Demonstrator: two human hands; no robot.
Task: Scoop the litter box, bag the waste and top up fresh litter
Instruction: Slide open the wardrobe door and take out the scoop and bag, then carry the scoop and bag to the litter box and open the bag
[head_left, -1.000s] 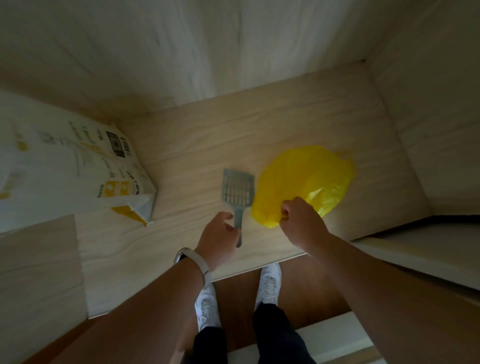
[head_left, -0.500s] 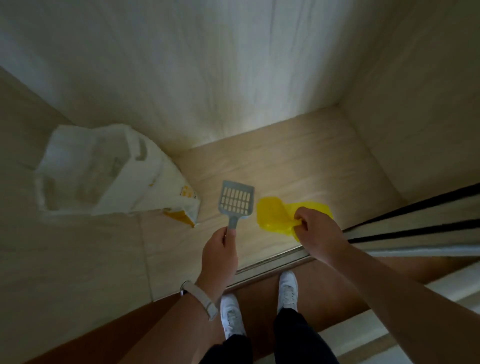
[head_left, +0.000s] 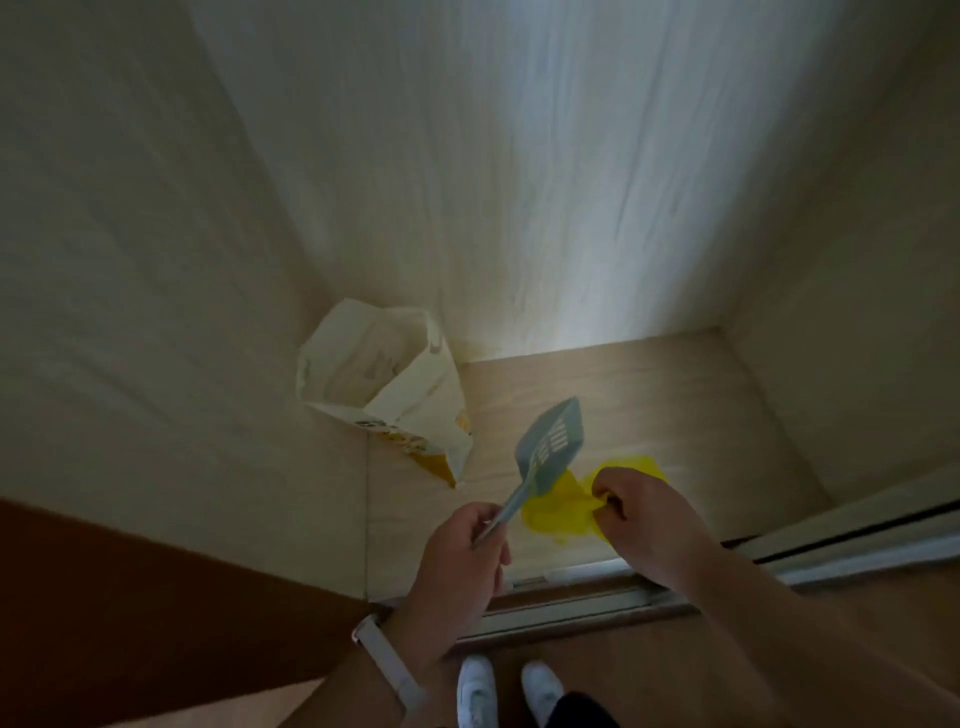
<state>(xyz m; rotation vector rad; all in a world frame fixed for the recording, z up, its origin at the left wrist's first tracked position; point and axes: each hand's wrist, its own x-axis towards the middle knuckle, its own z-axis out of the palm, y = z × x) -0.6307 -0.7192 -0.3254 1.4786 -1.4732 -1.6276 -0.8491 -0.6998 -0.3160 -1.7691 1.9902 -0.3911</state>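
Two hands observed: left hand (head_left: 457, 561) gripping the handle of one grey slotted scoop (head_left: 551, 447), raised and tilted, right hand (head_left: 641, 512) pinching one yellow bag (head_left: 558, 512) lying on the cupboard floor (head_left: 675, 395), one open litter sack (head_left: 387, 384) standing at left.

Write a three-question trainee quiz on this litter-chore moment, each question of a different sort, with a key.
1. True or false: the left hand holds the grey slotted litter scoop by its handle.
2. Multiple choice: the right hand grips A) the open litter bag, B) the yellow plastic bag, C) the sliding door track.
3. Fill in: the open litter bag stands in the cupboard, to the ____ of the scoop.

Key: 1 true; 2 B; 3 left.
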